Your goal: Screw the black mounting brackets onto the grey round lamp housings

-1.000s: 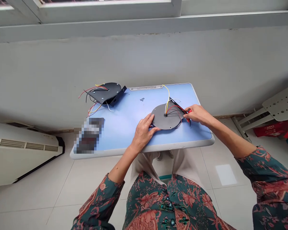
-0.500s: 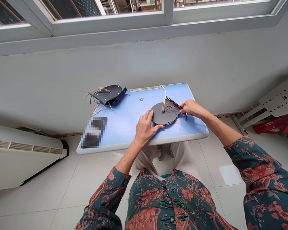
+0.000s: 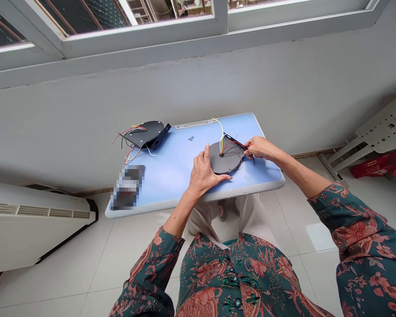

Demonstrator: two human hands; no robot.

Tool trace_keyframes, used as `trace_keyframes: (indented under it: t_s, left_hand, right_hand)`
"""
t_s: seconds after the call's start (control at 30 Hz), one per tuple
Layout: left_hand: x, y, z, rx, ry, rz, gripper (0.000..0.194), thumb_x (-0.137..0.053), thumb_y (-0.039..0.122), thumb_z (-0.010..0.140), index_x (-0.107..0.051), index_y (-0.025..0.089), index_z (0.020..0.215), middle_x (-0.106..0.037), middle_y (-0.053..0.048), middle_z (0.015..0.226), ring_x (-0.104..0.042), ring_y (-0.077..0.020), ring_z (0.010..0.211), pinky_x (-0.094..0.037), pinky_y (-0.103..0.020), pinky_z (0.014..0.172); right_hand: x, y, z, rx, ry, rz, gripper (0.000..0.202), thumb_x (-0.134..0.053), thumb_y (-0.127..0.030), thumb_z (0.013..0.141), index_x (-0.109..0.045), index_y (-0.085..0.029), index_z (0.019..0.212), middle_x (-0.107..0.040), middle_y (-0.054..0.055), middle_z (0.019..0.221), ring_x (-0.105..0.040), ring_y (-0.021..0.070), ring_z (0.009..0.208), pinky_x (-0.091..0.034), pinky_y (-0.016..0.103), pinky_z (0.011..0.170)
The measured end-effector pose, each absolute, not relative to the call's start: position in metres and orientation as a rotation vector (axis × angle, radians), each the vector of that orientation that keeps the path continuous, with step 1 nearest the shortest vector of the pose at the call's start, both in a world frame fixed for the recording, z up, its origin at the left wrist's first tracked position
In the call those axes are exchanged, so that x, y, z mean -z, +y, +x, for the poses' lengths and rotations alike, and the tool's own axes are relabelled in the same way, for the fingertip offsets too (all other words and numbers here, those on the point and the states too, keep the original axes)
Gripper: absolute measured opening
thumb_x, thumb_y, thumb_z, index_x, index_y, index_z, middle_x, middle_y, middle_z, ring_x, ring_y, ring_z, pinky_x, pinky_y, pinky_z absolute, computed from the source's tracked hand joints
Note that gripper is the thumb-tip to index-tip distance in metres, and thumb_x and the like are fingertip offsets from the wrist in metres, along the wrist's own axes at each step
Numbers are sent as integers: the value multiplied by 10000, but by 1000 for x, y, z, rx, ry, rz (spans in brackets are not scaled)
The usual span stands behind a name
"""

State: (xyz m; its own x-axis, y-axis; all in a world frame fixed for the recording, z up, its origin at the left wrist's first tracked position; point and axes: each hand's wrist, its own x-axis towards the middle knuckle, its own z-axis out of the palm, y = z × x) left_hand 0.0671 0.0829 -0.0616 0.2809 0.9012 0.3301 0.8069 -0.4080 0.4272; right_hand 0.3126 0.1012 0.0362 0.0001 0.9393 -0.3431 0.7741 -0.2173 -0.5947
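Observation:
A flat black round plate (image 3: 225, 158) lies on the right part of the blue tabletop. Yellow, red, black and white wires rise from a hole in its middle. My left hand (image 3: 203, 174) cups its left and front rim, index finger along the side and thumb stretched along the front. At the plate's right side my right hand (image 3: 259, 148) is closed around a small red-handled tool (image 3: 250, 147), mostly hidden by the fingers. Dark wire ends lie close to those fingertips. A black bracket strip (image 3: 232, 140) shows behind the plate.
A second black plate assembly (image 3: 148, 134) with loose wires sits at the back left of the table (image 3: 171, 167). Small dark screws (image 3: 191, 138) lie near the middle. A blurred-out item (image 3: 128, 187) is at the left. Wall and window stand behind; a white appliance (image 3: 36, 220) is at far left.
My left hand has shifted slightly along the plate's rim, its index finger lifted and its thumb further right. My right hand stays by the wires with the tool. The camera view has turned a little.

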Motion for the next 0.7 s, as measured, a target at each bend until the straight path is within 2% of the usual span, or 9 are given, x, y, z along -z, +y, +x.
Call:
trace_keyframes:
  t_s: [0.23, 0.37, 0.5, 0.7]
  left_hand:
    - [60, 89, 66, -818, 1525, 2370, 1445, -883, 686, 589, -54, 243, 1686, -502, -181, 1413, -497, -413, 1275, -452, -582, 1052]
    - [61, 91, 64, -812, 1524, 2387, 1426, -892, 631, 593, -63, 234, 1683, -480, -191, 1448, -483, -414, 1296, -434, -604, 1084]
    - [62, 94, 60, -767, 1517, 2406, 1387, -884, 653, 604, -111, 233, 1676, -450, -199, 1524, -458, -417, 1343, -412, -603, 1129]
    - [63, 99, 52, -671, 1445, 2519, 1194, -789, 741, 699, -249, 254, 1646, -441, -177, 1558, -445, -397, 1380, -372, -591, 1182]
  right_hand:
    - [-35, 101, 315, -1023, -1816, -2017, 221, -639, -76, 761, -759, -117, 942, -577, -24, 543, -385, 77, 453, -320, 224, 460]
    - [-32, 104, 318, -1011, -1843, -2000, 198, -642, -83, 767, -757, -122, 923, -618, -8, 578, -407, 81, 464, -343, 224, 476]
    - [-31, 108, 320, -986, -1876, -1995, 158, -646, -80, 753, -754, -129, 858, -627, 1, 582, -402, 81, 463, -349, 231, 484]
    - [-33, 110, 322, -956, -1939, -1986, 153, -648, -82, 741, -764, -127, 829, -638, 15, 601, -426, 88, 491, -352, 241, 505]
